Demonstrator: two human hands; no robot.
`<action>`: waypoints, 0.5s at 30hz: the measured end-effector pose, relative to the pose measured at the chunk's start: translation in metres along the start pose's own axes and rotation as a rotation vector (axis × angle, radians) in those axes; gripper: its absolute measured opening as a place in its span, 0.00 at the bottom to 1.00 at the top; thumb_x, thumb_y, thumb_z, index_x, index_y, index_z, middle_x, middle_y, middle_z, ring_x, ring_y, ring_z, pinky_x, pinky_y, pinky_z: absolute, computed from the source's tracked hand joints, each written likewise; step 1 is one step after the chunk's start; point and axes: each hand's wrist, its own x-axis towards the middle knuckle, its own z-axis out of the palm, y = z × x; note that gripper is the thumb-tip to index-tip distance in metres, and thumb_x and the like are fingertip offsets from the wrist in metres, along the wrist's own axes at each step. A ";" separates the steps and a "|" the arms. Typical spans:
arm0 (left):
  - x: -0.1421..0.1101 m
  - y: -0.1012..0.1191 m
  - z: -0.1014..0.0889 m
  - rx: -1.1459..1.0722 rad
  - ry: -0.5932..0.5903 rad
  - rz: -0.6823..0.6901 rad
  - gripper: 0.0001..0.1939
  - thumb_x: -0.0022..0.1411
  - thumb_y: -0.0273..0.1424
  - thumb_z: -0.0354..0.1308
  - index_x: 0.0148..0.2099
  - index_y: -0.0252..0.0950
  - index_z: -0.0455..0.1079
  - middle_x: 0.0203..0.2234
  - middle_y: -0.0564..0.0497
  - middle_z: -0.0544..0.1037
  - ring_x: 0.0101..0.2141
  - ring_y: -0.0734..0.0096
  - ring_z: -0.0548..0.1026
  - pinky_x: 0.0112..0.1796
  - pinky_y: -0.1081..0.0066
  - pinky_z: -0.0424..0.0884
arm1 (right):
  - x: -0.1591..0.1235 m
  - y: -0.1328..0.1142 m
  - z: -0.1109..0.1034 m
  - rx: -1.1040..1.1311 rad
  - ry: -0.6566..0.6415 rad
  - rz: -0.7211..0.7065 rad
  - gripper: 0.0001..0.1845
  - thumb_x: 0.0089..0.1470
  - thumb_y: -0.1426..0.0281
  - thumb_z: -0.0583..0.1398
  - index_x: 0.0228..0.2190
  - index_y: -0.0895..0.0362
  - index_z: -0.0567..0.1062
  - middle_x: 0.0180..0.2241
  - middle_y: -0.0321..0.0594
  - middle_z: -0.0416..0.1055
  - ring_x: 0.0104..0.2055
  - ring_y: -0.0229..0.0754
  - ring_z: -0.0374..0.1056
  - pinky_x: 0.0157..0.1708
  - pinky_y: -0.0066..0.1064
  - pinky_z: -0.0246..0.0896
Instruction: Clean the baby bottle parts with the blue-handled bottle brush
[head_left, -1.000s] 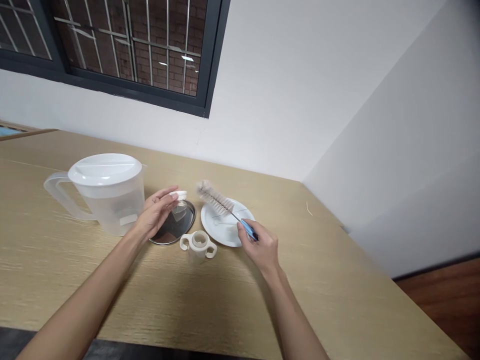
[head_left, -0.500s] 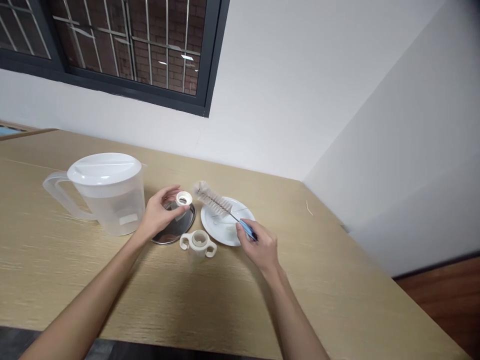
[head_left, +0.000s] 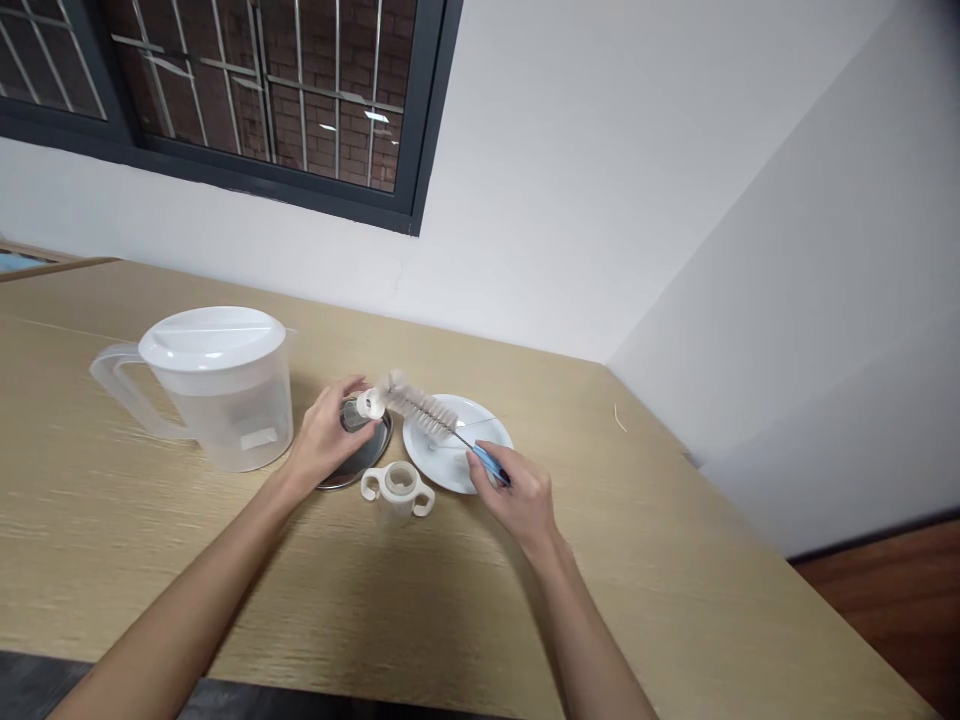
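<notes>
My left hand (head_left: 330, 438) is closed round a small clear bottle (head_left: 361, 407) with a white collar, its open mouth tilted to the right. A bottle brush (head_left: 426, 410) with pale bristles and a blue handle is gripped in my right hand (head_left: 519, 492). The bristle tip is right by the bottle's mouth; I cannot tell whether it touches. Below the bottle lies a round metal tray (head_left: 352, 472), and beneath the brush is a white plate (head_left: 450, 470) with a thin wire-like piece on it. Between my forearms stands a cream two-handled cup piece (head_left: 399, 485).
A lidded translucent pitcher (head_left: 225, 400) with some water inside stands left of my left hand. On the right of the wooden table (head_left: 645, 560) lies a thin pale strip (head_left: 619, 418). A white wall (head_left: 540, 230) and barred window (head_left: 285, 90) rise behind.
The bottle has turned from mouth-up to tilted, facing the brush. The brush has moved slightly left, bringing its bristle tip up to the bottle's mouth.
</notes>
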 end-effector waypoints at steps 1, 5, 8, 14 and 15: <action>0.000 0.000 0.000 -0.004 -0.004 -0.008 0.33 0.55 0.37 0.64 0.61 0.40 0.59 0.50 0.46 0.76 0.51 0.57 0.73 0.53 0.59 0.67 | 0.000 0.000 0.000 -0.005 -0.018 -0.013 0.09 0.58 0.67 0.60 0.37 0.59 0.79 0.28 0.40 0.78 0.22 0.34 0.69 0.26 0.25 0.62; 0.000 0.001 -0.001 -0.031 0.011 -0.039 0.33 0.54 0.37 0.64 0.61 0.40 0.59 0.50 0.46 0.76 0.51 0.56 0.73 0.53 0.59 0.66 | -0.001 0.003 0.002 -0.068 -0.029 0.012 0.10 0.59 0.66 0.60 0.38 0.58 0.79 0.29 0.40 0.79 0.22 0.35 0.69 0.26 0.26 0.62; 0.001 0.000 -0.001 -0.015 0.025 -0.031 0.32 0.54 0.36 0.64 0.60 0.40 0.61 0.49 0.46 0.76 0.51 0.56 0.72 0.53 0.59 0.66 | -0.001 0.005 0.002 -0.073 0.018 0.044 0.10 0.58 0.66 0.60 0.38 0.58 0.79 0.30 0.41 0.79 0.24 0.36 0.71 0.28 0.26 0.64; 0.001 -0.002 0.000 0.020 0.030 -0.004 0.32 0.54 0.37 0.65 0.60 0.41 0.62 0.48 0.46 0.76 0.49 0.56 0.71 0.51 0.59 0.66 | 0.001 0.000 0.001 -0.010 -0.029 -0.028 0.09 0.58 0.68 0.61 0.38 0.58 0.78 0.30 0.39 0.79 0.23 0.34 0.70 0.26 0.25 0.63; 0.001 -0.002 0.000 0.022 0.032 -0.002 0.32 0.54 0.37 0.65 0.60 0.40 0.61 0.48 0.46 0.76 0.49 0.56 0.71 0.50 0.59 0.66 | 0.000 -0.001 0.001 -0.023 -0.036 -0.028 0.09 0.58 0.67 0.60 0.38 0.58 0.78 0.29 0.38 0.79 0.22 0.33 0.69 0.25 0.25 0.62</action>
